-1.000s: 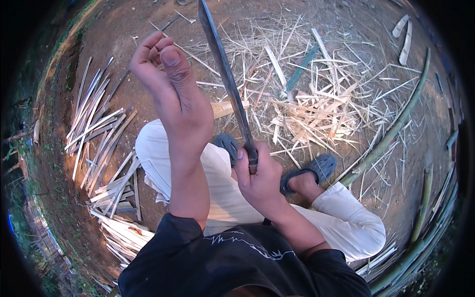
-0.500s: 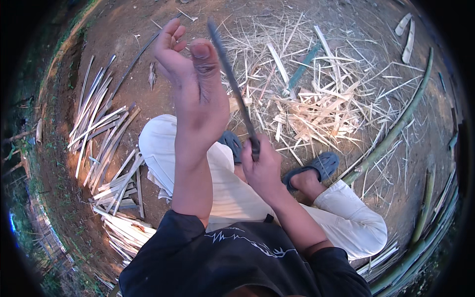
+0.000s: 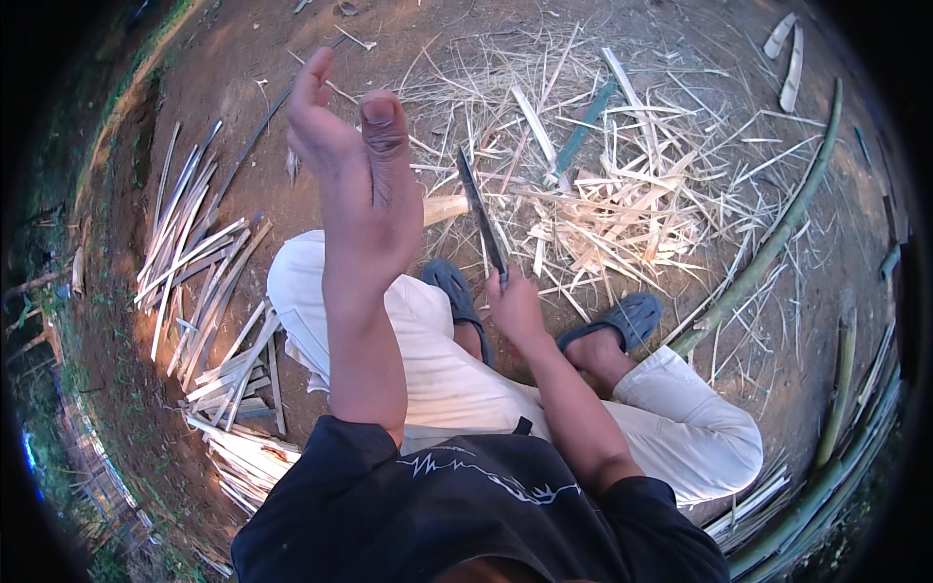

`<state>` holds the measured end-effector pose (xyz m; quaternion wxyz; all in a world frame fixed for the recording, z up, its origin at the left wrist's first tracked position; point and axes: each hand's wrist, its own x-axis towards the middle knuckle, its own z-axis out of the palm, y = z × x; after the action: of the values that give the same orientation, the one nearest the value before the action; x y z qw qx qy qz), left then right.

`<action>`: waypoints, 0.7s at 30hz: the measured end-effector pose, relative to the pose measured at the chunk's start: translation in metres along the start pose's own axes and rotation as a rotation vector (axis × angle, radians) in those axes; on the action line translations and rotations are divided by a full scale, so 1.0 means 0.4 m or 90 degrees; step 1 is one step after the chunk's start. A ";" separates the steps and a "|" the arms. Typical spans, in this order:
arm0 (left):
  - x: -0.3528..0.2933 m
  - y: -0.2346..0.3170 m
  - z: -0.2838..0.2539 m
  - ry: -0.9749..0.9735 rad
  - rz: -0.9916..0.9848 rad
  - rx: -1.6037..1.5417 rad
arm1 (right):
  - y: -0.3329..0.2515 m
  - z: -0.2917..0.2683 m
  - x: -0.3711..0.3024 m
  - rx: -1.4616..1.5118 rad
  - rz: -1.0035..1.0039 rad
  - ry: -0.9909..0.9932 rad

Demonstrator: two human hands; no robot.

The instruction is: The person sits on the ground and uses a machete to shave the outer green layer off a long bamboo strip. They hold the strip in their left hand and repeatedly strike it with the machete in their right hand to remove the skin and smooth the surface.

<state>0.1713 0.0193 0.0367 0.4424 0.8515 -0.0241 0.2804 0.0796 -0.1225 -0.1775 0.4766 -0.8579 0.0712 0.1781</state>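
Head view: right hand [image 3: 513, 309] is clamped on the handle of a long dark knife [image 3: 483, 222], blade pointing up and away over the pile of bamboo shavings [image 3: 622, 199]. Left hand [image 3: 362, 185] hangs raised beside the knife, fingers loosely open, holding nothing. That blade looks stiff, fairly heavy and sharp-edged, so the handle is the only safe grip. 2 grey sandals [image 3: 630, 319] sit just below the knife; split strips [image 3: 194, 253] lie well left.
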 end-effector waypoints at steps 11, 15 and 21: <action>0.008 -0.010 0.004 -0.042 -0.009 -0.005 | -0.049 0.022 -0.030 0.088 -0.103 0.032; -0.001 -0.030 -0.039 0.002 -0.119 0.082 | -0.121 -0.021 -0.057 -0.030 -0.134 -0.014; -0.002 -0.026 -0.027 0.027 -0.117 0.080 | -0.172 -0.040 -0.084 0.097 -0.247 0.099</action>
<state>0.1689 0.0337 0.0334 0.4127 0.8700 0.0810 0.2572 0.0724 -0.1010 -0.1028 0.5587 -0.8281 -0.0451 0.0107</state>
